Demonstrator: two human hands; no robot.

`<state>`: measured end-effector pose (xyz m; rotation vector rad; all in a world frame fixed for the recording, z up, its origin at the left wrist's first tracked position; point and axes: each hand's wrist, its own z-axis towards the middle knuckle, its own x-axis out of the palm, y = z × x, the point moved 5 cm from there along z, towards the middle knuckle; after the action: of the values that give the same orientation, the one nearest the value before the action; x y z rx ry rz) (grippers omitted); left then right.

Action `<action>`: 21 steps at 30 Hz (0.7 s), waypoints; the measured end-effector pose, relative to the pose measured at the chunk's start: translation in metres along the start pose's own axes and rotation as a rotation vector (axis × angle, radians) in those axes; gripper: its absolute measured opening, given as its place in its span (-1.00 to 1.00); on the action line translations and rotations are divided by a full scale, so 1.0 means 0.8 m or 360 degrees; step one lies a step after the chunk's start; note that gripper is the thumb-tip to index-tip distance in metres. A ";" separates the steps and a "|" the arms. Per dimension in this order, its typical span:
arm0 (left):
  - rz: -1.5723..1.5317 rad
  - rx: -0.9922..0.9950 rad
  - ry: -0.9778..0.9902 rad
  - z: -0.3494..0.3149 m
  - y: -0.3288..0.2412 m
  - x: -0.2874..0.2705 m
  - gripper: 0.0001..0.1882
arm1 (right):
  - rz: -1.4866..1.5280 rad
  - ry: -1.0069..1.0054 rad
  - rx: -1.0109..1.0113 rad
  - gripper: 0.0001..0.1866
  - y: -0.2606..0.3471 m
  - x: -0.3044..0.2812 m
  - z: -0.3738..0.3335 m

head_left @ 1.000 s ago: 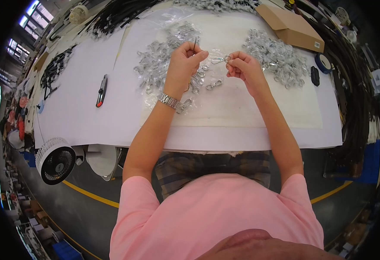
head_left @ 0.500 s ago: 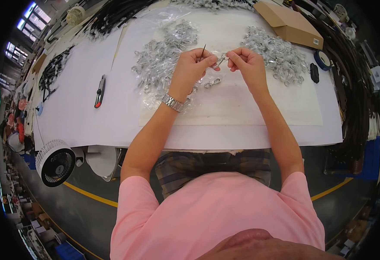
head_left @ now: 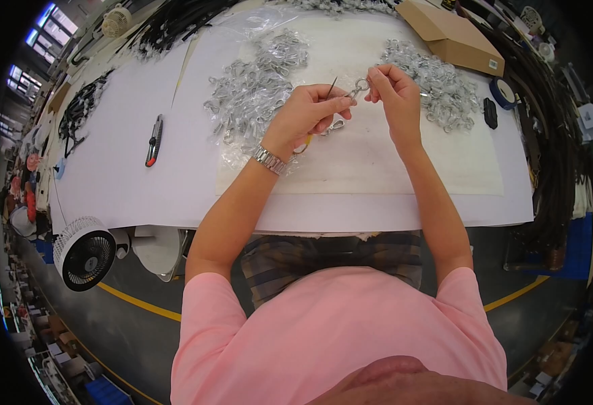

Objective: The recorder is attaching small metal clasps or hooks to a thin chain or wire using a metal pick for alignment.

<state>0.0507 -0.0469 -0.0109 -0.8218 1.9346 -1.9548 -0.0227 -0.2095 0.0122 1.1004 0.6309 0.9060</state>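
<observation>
Above the middle of the table, my left hand (head_left: 308, 113) pinches a silver snap hook (head_left: 361, 86) between thumb and finger. The same hand also keeps hold of a thin pointed dark tool (head_left: 332, 86), with a yellow loop-like part showing below the palm. Close by on the right, my right hand (head_left: 394, 94) has its fingers curled together beside the hook's ring end; what they pinch is too small to make out. Another snap hook (head_left: 337, 125) lies on the cream sheet, just beyond the left fingers. Piles of plastic-wrapped snap hooks lie to the left (head_left: 252, 84) and right (head_left: 438, 88).
A cutter knife (head_left: 154, 140) lies on the left of the white tabletop (head_left: 195, 162). At the far right are a cardboard box (head_left: 448, 37), a tape roll (head_left: 503, 93) and a small black object (head_left: 490, 113). A fan (head_left: 87, 255) stands by the near-left table edge.
The snap hook has shifted slightly right and up, its ring now showing between the hands. My left hand has tilted and moved right, baring the yellow part. My right hand has risen a little.
</observation>
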 end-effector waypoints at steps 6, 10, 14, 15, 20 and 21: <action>0.0200 0.0209 -0.0262 -0.006 -0.011 -0.004 -0.73 | 0.0409 0.0142 0.0517 -0.73 -0.030 0.018 -0.011; 0.0229 0.0167 -0.0210 -0.006 -0.011 0.001 -0.71 | 0.0436 0.0178 0.0310 -0.64 -0.029 0.012 -0.008; 0.0065 0.0078 -0.0109 -0.003 0.000 0.002 -0.72 | 0.0493 0.0178 0.0346 -0.62 -0.026 0.016 -0.009; 0.0063 0.0079 -0.0109 -0.002 0.001 0.002 -0.72 | 0.0472 0.0217 0.0329 -0.64 -0.025 0.017 -0.009; 0.0036 0.0047 -0.0028 0.002 0.006 0.009 -0.72 | 0.0300 0.0351 0.0167 -0.66 -0.024 0.012 -0.006; 0.0035 0.0050 -0.0032 0.001 0.006 0.008 -0.72 | 0.0268 0.0273 0.0127 -0.66 -0.018 0.012 -0.006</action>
<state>0.0451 -0.0513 -0.0144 -0.8059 1.8884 -1.9517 -0.0176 -0.2016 -0.0032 1.1680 0.7279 1.1375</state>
